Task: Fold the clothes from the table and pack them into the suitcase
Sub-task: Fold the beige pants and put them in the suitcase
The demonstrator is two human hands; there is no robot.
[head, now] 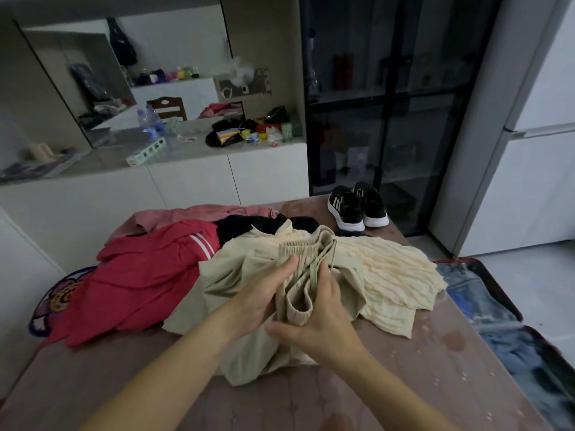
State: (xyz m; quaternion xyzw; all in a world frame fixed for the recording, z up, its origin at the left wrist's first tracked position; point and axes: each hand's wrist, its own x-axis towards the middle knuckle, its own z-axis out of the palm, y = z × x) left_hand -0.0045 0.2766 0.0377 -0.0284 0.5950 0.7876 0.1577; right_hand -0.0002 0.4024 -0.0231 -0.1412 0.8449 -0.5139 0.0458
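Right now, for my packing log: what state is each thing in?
beige drawstring garment, crumpled, unfolded
left hand, grips beige drawstring garment
right hand, grips beige drawstring garment
cream pleated garment, unfolded on table
red garment, unfolded
suitcase, open, denim inside
sneakers, upright on table

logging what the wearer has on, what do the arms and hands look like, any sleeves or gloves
The left forearm and right forearm are bare to the frame edge, no sleeve in view. The left hand and right hand wear no gloves; no watch, bracelet or ring shows.

Beige trousers, cream ribbed top, red jacket with white stripes, black shoes.
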